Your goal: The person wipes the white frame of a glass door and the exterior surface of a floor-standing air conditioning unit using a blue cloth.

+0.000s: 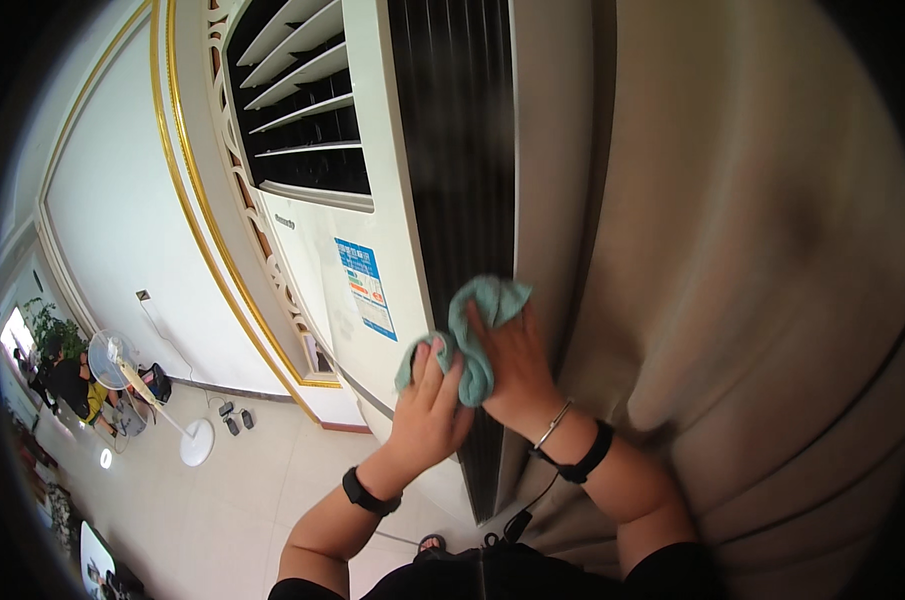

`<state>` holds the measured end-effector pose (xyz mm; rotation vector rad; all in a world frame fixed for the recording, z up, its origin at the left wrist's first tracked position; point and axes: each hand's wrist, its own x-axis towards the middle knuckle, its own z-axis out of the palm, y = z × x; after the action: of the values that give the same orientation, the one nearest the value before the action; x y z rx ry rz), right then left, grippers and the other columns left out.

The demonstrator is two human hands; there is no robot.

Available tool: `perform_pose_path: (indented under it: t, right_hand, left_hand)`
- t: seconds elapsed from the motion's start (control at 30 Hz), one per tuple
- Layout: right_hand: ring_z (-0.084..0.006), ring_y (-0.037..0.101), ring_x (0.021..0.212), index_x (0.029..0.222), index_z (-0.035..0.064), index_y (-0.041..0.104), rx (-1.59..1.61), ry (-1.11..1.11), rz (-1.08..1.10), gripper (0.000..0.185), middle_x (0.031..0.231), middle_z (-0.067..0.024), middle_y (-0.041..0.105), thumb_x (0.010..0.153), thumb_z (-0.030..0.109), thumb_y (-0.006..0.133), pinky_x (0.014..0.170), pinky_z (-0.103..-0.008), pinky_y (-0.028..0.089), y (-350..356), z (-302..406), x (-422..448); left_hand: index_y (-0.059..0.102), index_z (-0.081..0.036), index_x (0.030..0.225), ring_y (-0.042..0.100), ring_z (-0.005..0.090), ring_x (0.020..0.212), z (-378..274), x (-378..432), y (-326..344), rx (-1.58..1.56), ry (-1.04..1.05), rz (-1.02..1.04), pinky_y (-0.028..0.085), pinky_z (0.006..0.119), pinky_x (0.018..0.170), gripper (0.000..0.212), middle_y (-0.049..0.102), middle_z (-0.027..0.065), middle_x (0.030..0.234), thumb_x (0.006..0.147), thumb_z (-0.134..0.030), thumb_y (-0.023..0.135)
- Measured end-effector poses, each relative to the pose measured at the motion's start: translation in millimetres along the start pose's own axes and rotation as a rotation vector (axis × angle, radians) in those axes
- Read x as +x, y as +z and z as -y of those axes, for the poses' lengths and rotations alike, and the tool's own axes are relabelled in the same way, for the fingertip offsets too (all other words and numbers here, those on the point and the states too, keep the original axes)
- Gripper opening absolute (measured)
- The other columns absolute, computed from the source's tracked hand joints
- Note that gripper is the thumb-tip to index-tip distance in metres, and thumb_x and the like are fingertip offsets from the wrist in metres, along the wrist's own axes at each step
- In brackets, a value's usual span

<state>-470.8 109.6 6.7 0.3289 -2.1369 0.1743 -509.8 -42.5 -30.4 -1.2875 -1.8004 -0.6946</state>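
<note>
Both hands hold one green cloth against the lower part of a tall white floor-standing air conditioner. My left hand grips the cloth's left part near the front edge of the unit. On the dark ribbed side panel my right hand spreads its fingers over the bunched upper part of the cloth. The louvres of the unit are tilted apart, and a blue and white label with writing is stuck below them.
Brown curtain folds hang close on the right. A pedestal fan stands on the tiled floor at left, with small black adapters and cables near it. Beyond the fan is a seated person in a black top.
</note>
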Motion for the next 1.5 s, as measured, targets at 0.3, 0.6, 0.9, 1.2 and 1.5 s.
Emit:
perform_pose_path:
  t: [0.3,0.6,0.9,1.2,1.5]
  right_hand:
    - [-0.0337,0.04,0.122,0.136,0.0009,0.035,-0.021,-0.036,0.044,0.067,0.129,-0.0181,0.044,0.079,0.027,0.058,0.108,-0.0525,0.021,3,1,-34]
    - [-0.0407,0.039,0.119,0.131,0.0069,0.038,0.395,-0.008,-0.216,0.067,0.128,-0.0183,0.042,0.074,0.019,0.068,0.101,-0.0468,0.033,-36,-5,56]
    - [-0.0402,0.029,0.13,0.143,0.0076,0.022,0.222,-0.253,-0.281,0.089,0.139,-0.0167,0.035,0.07,0.019,0.072,0.109,-0.0458,0.023,-79,-21,135]
    - [-0.0342,0.028,0.133,0.144,0.0069,0.021,0.369,-0.298,-0.408,0.083,0.138,-0.0193,0.037,0.075,0.006,0.067,0.109,-0.0373,0.024,-118,-28,240]
    - [-0.0213,0.054,0.114,0.139,0.0108,0.035,0.349,-0.28,-0.281,0.07,0.122,-0.0147,0.057,0.075,0.004,0.062,0.095,-0.0291,0.042,-180,-39,320]
  left_hand:
    - [0.037,0.008,0.13,0.025,0.0494,0.13,-9,-11,-9,-0.066,-0.02,0.185,0.029,0.05,0.103,0.064,0.025,0.0312,0.141,0.078,-0.017,0.064]
    - [0.039,0.006,0.13,0.028,0.0412,0.131,-4,96,-72,0.037,0.283,0.14,0.031,0.045,0.101,0.065,0.027,0.0258,0.142,0.083,-0.033,0.06]
    - [0.037,0.004,0.133,0.027,0.0386,0.133,15,181,-122,0.196,0.374,-0.009,0.03,0.043,0.105,0.06,0.029,0.0228,0.142,0.088,-0.034,0.053]
    - [0.039,0.004,0.131,0.029,0.0372,0.132,30,243,-172,0.268,0.406,-0.287,0.03,0.04,0.106,0.052,0.033,0.0237,0.139,0.089,-0.022,0.054]
    - [0.025,0.004,0.139,0.026,0.0389,0.133,34,278,-177,0.331,0.554,-0.55,0.028,0.039,0.106,0.065,0.025,0.0263,0.142,0.087,-0.019,0.057]
